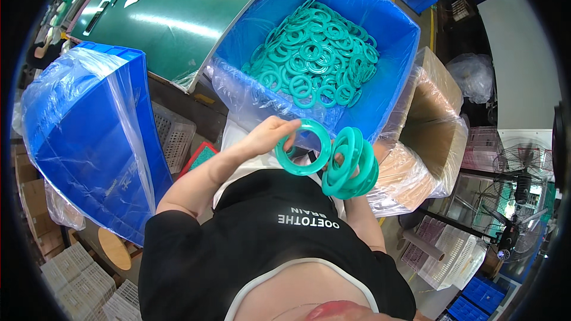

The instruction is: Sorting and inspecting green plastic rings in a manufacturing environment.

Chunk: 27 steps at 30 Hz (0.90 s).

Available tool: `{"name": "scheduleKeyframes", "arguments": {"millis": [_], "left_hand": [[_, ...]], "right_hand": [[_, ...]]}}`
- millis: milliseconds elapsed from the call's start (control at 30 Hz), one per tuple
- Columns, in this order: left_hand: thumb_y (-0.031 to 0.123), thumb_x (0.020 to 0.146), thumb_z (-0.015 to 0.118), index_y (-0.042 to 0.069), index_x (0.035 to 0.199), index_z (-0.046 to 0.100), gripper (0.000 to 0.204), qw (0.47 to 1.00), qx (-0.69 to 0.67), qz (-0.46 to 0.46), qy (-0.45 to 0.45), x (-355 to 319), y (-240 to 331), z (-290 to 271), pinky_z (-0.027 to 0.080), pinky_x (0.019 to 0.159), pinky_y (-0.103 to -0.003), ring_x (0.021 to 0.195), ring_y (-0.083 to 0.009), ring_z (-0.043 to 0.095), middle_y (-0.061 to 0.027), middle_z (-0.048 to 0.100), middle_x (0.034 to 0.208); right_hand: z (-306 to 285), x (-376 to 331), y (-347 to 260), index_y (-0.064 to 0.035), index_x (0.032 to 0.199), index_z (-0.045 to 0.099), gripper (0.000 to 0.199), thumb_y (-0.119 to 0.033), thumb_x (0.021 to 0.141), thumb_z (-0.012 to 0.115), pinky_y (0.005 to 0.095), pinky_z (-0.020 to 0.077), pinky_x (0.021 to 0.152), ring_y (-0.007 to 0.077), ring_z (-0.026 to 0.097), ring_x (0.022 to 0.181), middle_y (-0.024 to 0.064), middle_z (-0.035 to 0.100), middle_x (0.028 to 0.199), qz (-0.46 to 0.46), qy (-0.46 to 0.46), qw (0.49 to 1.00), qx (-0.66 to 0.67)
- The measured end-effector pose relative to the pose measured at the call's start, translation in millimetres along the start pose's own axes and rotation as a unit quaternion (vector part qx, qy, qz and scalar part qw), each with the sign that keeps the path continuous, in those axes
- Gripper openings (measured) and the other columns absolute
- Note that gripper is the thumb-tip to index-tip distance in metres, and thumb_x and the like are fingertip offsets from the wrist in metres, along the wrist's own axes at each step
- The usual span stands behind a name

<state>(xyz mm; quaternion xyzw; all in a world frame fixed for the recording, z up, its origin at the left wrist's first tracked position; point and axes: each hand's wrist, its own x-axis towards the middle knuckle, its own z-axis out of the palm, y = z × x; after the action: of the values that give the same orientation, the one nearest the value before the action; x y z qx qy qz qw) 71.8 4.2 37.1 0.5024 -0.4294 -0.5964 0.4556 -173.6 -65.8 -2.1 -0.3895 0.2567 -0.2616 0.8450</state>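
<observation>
A single teal plastic ring (322, 160) is pinched at its upper left rim by my left hand (275, 135), close in front of my body. Beside it a stack of several teal rings (355, 169) hangs around the fingers of my right hand (339, 159), which is mostly hidden behind them. The single ring and the stack are very near each other; whether they touch I cannot tell. Beyond my hands stands a blue bin (389, 32) lined with clear plastic film. A heap of loose teal rings (318, 47) lies in it.
A green table (178, 6) stands at the far left, a knife-like tool (98, 15) on it. Another film-covered blue bin (89, 125) is on my left. An open cardboard box (437, 107) with a plastic liner stands to the right, near a fan (517, 202) and white crates (446, 252).
</observation>
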Motion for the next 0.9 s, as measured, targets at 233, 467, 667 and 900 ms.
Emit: {"name": "scheduleKeyframes", "arguments": {"millis": [233, 467, 667, 900], "left_hand": [[0.039, 0.095, 0.053, 0.005, 0.061, 0.062, 0.048, 0.994, 0.022, -0.105, -0.024, 18.9, 12.6, 3.7, 0.038, 0.052, -0.023, 0.052, -0.0067, 0.050, 0.0008, 0.055, 0.057], [0.039, 0.099, 0.046, 0.002, 0.109, 0.061, 0.041, 0.978, -0.174, -0.082, -0.074, -15.4, 6.4, 12.7, 0.039, 0.058, -0.021, 0.057, -0.0034, 0.041, 0.0041, 0.056, 0.072], [0.030, 0.101, 0.044, 0.003, 0.103, 0.058, 0.030, 0.985, -0.163, -0.051, -0.027, -23.2, 4.3, 18.4, 0.047, 0.066, -0.023, 0.062, -0.0050, 0.048, 0.0014, 0.060, 0.078], [0.026, 0.097, 0.053, 0.002, 0.096, 0.058, 0.025, 0.983, 0.117, 0.021, 0.141, -4.7, -19.9, 22.4, 0.044, 0.057, -0.027, 0.069, -0.0089, 0.059, -0.0022, 0.062, 0.074]], "right_hand": [[20.8, -9.9, -17.1, -0.0011, 0.100, 0.064, 0.034, -0.023, 0.077, 0.077, 0.0225, 0.0501, 0.060, 0.0149, 0.063, 0.073, 0.0072, 0.065, 0.087, 0.040, 0.031, 0.996, -0.074], [5.9, -9.2, 4.2, 0.0002, 0.089, 0.062, 0.028, -0.026, 0.082, 0.071, 0.0199, 0.0472, 0.045, 0.0096, 0.057, 0.054, 0.0031, 0.058, 0.070, 0.028, 0.142, 0.989, -0.039], [1.3, -10.3, 7.8, 0.0033, 0.102, 0.058, 0.032, -0.026, 0.089, 0.062, 0.0302, 0.0562, 0.063, 0.0194, 0.064, 0.075, 0.0129, 0.062, 0.090, 0.046, 0.025, 0.998, -0.028], [10.6, -6.5, 5.1, 0.0018, 0.104, 0.058, 0.034, -0.029, 0.090, 0.059, 0.0315, 0.0557, 0.066, 0.0199, 0.063, 0.078, 0.0128, 0.062, 0.092, 0.037, 0.069, 0.997, -0.005]]}}
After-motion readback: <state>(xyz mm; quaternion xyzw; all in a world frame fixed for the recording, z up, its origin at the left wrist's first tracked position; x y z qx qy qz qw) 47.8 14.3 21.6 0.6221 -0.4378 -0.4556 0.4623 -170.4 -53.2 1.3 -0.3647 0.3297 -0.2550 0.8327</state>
